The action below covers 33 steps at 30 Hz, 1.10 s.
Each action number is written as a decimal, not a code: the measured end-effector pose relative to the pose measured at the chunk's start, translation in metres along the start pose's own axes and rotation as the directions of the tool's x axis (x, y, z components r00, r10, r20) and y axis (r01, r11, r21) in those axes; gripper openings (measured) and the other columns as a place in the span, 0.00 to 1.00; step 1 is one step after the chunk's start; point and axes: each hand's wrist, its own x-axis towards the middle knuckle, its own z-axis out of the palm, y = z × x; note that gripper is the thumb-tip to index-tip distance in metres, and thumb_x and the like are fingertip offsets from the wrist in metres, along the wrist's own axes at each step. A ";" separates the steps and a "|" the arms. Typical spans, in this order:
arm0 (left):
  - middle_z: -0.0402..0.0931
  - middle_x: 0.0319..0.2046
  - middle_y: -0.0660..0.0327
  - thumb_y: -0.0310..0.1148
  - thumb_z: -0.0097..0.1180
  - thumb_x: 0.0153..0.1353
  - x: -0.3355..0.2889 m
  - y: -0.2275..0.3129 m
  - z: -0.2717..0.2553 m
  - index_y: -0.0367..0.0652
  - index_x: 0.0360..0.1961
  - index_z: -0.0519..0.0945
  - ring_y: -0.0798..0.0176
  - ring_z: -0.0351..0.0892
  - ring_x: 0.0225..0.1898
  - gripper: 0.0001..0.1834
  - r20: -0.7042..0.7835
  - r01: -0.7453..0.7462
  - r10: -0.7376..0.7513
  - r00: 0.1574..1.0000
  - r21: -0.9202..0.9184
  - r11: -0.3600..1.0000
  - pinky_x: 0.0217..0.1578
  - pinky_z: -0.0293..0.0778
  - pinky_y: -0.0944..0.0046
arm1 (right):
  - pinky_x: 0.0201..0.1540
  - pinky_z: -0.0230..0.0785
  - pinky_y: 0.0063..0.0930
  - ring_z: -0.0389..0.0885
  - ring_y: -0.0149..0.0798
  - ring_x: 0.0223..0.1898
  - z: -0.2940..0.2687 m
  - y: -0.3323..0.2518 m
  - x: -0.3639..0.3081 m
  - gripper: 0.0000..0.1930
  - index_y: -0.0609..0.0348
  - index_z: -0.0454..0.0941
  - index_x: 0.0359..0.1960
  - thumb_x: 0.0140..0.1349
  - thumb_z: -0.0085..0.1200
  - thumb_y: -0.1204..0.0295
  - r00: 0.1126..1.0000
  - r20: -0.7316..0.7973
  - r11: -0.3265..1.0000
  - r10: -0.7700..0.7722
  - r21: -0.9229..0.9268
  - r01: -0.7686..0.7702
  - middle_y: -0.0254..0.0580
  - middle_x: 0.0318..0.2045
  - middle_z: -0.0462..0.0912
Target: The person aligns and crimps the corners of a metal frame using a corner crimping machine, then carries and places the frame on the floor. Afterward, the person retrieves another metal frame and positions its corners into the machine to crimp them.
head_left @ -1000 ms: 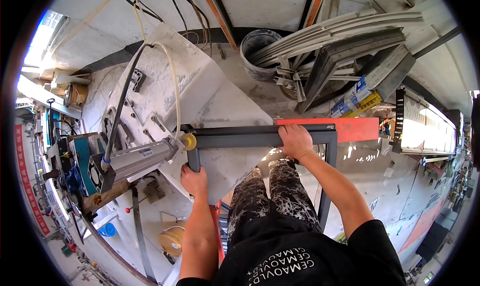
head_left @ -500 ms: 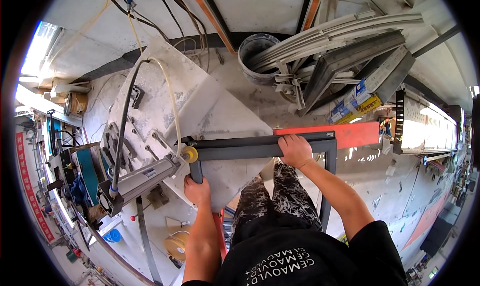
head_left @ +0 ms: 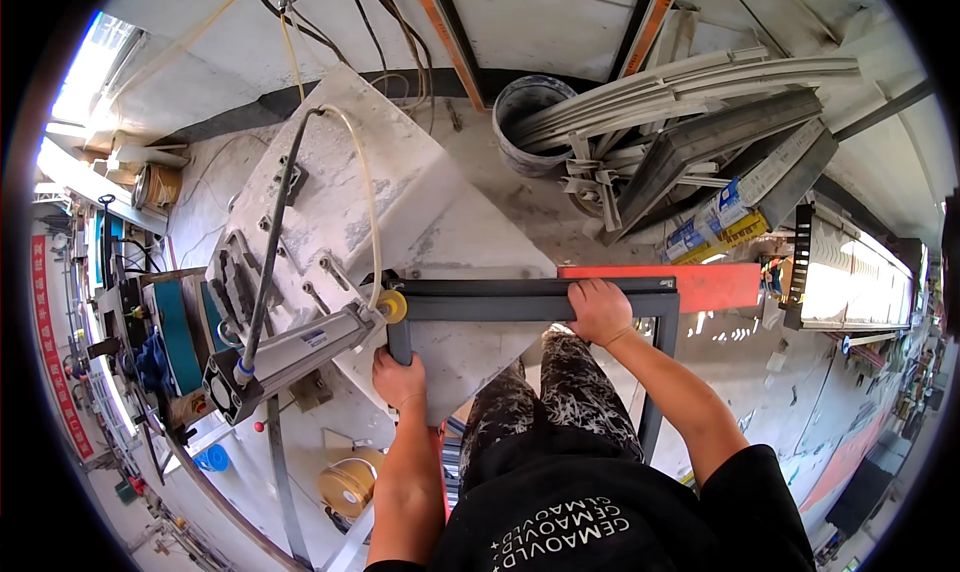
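A dark grey frame of metal-looking profile (head_left: 490,309) lies across the pale, worn plate of a machine (head_left: 470,237). My left hand (head_left: 400,382) is closed round the frame's short left piece, just below the corner. Farther right, my right hand (head_left: 601,313) grips the long bar from above, near the right corner. An air cylinder (head_left: 310,350) points at the left corner, and its yellow round pad (head_left: 393,308) sits right at that corner. Whether the pad presses on the frame I cannot tell. The frame's right side piece (head_left: 659,372) runs down past my right forearm, which partly hides it.
A red bar (head_left: 720,285) sticks out to the right behind the frame. Hoses (head_left: 275,242) arch over the plate. At the back stand a bucket (head_left: 530,112) and a pile of profile offcuts (head_left: 690,97). A wire spool (head_left: 347,484) is at lower left.
The whole view has shifted slightly, so the scene sits a little farther right. Both hands keep their grip, and the frame holds its place against the machine.
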 end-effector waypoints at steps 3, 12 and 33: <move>0.80 0.44 0.48 0.37 0.63 0.46 0.000 -0.001 -0.001 0.36 0.42 0.78 0.40 0.80 0.42 0.23 0.044 0.010 -0.009 0.999 -0.016 1.000 0.45 0.77 0.46 | 0.41 0.73 0.38 0.79 0.45 0.38 0.004 0.001 -0.001 0.21 0.56 0.75 0.35 0.37 0.64 0.64 1.000 -0.013 1.000 0.000 -0.023 -0.001 0.41 0.32 0.79; 0.80 0.46 0.47 0.38 0.65 0.45 -0.003 -0.004 0.002 0.36 0.45 0.77 0.40 0.80 0.43 0.26 0.006 -0.020 0.020 1.000 -0.012 1.000 0.46 0.77 0.45 | 0.41 0.73 0.37 0.79 0.45 0.39 0.001 -0.003 -0.001 0.20 0.56 0.76 0.36 0.40 0.65 0.63 1.000 0.009 0.998 0.003 -0.065 -0.002 0.41 0.34 0.80; 0.79 0.43 0.51 0.43 0.67 0.46 -0.002 -0.005 -0.001 0.38 0.39 0.77 0.45 0.80 0.44 0.24 0.067 0.028 -0.030 0.997 0.034 0.999 0.43 0.76 0.48 | 0.68 0.58 0.45 0.67 0.53 0.65 -0.047 -0.052 -0.098 0.29 0.58 0.73 0.58 0.54 0.64 0.65 0.907 -0.062 0.906 0.416 -0.051 -0.419 0.49 0.62 0.71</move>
